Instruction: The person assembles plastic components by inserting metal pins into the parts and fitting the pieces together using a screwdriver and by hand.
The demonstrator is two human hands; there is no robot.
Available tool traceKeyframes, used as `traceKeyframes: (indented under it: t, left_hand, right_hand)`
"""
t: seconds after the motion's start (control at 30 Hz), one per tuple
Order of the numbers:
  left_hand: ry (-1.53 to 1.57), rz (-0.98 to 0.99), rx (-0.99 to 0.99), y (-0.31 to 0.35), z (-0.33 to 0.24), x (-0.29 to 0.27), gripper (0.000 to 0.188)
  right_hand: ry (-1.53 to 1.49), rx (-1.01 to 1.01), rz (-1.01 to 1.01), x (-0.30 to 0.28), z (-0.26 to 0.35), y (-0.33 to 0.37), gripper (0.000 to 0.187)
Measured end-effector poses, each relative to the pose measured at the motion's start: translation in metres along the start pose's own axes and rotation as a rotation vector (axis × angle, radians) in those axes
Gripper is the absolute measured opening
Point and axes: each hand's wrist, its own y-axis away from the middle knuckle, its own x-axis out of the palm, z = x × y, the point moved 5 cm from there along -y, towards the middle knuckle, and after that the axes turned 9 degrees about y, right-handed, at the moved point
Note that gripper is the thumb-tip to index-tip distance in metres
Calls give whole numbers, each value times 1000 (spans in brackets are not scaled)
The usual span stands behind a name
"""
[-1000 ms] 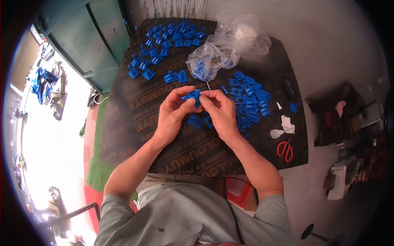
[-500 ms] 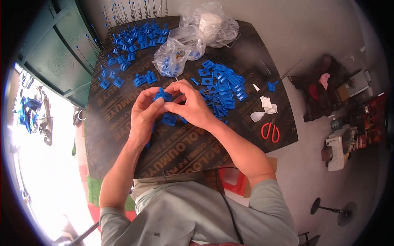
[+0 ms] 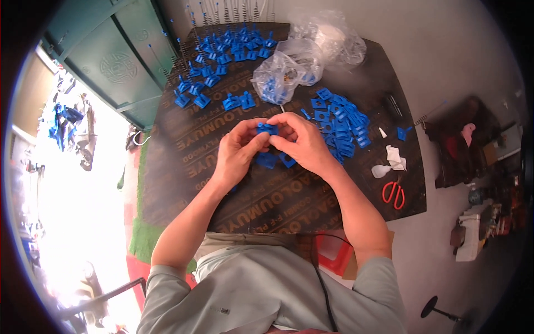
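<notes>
Both hands meet above the middle of the dark board table [image 3: 189, 167], closed round one small blue plastic part [image 3: 267, 128]. My left hand [image 3: 240, 149] pinches it from the left between thumb and fingers. From the right, my right hand [image 3: 303, 142] grips the same part with thumb and fingertips; much of it is hidden behind the fingers. Below the hands lies a flat blue piece [image 3: 267, 161], partly covered. Just right of my right hand spreads a heap of loose blue plastic pieces [image 3: 340, 119]. Two blue assembled parts [image 3: 239, 101] sit beyond my left hand.
Blue bases with upright springs [image 3: 228, 47] crowd the far left. Clear plastic bags [image 3: 275, 78] stand at the back, one holding blue pieces. Red-handled scissors [image 3: 394, 195], a small white bottle [image 3: 380, 171] and white scraps [image 3: 396, 158] lie at right. A green door [image 3: 114, 61] borders the far left.
The whole view has shifted, so the table and things appear further right. My hands still hold the blue part, with the fingers slightly re-placed around it.
</notes>
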Motion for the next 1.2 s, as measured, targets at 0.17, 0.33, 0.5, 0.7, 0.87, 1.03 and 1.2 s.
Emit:
traceKeyframes:
  t: [0.17, 0.33, 0.5, 0.7, 0.87, 1.03, 1.2]
  left_hand:
    - [59, -45, 27, 0, -1, -2, 29]
    - [-11, -67, 20, 1, -5, -5, 30]
    - [-39, -43, 38, 1, -10, -6, 32]
    - [-37, 0, 69, 0, -13, -5, 36]
    - [76, -69, 86, -4, -17, -10, 34]
    - [139, -184, 71, -9, -23, -24, 34]
    - [231, -312, 92, -14, -25, -47, 31]
  right_hand:
    - [-67, 54, -12, 4, -6, 0, 31]
    - [-138, 45, -59, 7, -10, -1, 27]
    - [-177, -8, -144, 7, -12, -2, 25]
    - [-199, -9, -151, 0, -10, -3, 24]
    - [-9, 98, -224, -32, -14, -5, 22]
    - [541, 268, -3, -50, -12, 5, 31]
    - [729, 275, 42, -43, -9, 8, 34]
